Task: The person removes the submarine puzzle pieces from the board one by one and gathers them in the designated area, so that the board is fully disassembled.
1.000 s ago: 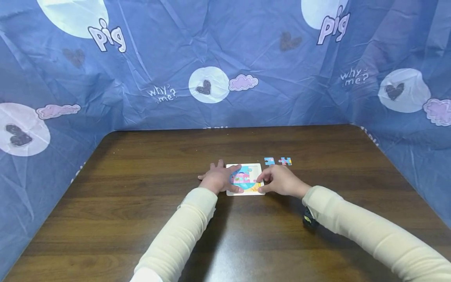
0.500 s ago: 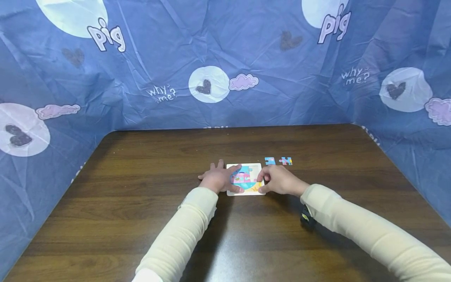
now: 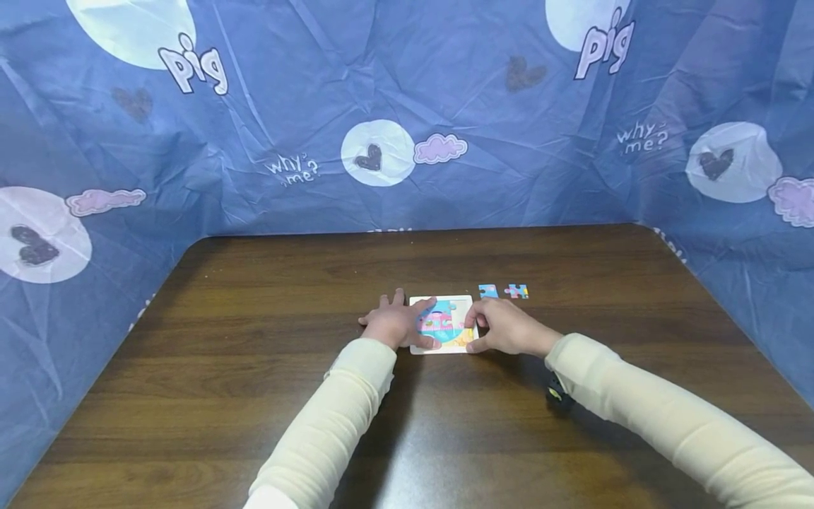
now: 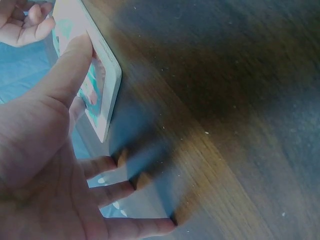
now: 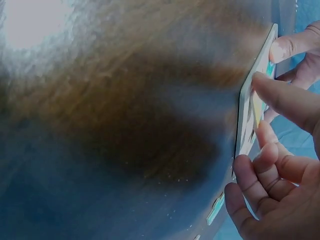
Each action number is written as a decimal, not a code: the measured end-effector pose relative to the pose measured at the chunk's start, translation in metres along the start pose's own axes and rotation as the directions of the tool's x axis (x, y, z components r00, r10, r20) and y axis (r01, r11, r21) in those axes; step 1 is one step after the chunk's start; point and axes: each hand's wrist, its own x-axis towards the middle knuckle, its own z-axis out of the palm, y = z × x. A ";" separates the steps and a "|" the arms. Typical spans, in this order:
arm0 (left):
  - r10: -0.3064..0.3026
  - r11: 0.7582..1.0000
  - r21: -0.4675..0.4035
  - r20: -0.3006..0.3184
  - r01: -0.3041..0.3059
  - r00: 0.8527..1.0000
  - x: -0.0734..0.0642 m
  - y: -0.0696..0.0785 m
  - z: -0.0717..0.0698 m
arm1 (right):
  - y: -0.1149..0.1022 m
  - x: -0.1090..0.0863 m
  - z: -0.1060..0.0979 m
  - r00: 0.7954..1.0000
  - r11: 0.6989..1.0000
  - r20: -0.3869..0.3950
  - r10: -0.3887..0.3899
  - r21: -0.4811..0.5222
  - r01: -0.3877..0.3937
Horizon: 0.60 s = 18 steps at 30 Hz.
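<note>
A small square jigsaw board point(image 3: 463, 299) with a white frame lies on the table, partly filled with a pink, blue and yellow picture. Its upper right area shows bare white. My left hand point(image 3: 389, 324) rests at its left side, thumb and index finger on the board, the other fingers spread on the tabletop. At the lower right corner, my right hand point(image 3: 511, 329) pinches a yellowish puzzle piece point(image 5: 257, 109) between thumb and index finger, close over the frame. In the right wrist view its other fingers curl loosely beside the board.
Two loose puzzle pieces lie behind my right hand: a mostly blue one point(image 3: 487, 290) and a multicoloured one point(image 3: 518, 290). The brown wooden table point(image 3: 254, 318) is enclosed by a blue printed cloth point(image 3: 267, 92) at the back and sides.
Both hands stay almost where they were. The right thumb and index finger keep to the board's lower right corner, with only slight shifts.
</note>
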 end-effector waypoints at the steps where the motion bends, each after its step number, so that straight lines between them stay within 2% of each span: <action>1: 0.001 1.000 -0.001 -0.001 -0.001 1.000 0.000 0.000 0.000 | 0.000 0.000 0.000 1.000 1.000 0.003 0.001 -0.001 -0.001; 7: 0.004 1.000 -0.007 -0.003 -0.004 1.000 0.001 -0.001 0.000 | -0.002 0.002 -0.001 1.000 0.999 -0.001 -0.012 -0.036 0.011; 18: 0.004 1.000 -0.009 0.001 -0.004 1.000 0.002 -0.001 0.001 | -0.004 0.001 -0.001 0.995 0.979 -0.058 -0.079 -0.191 0.067</action>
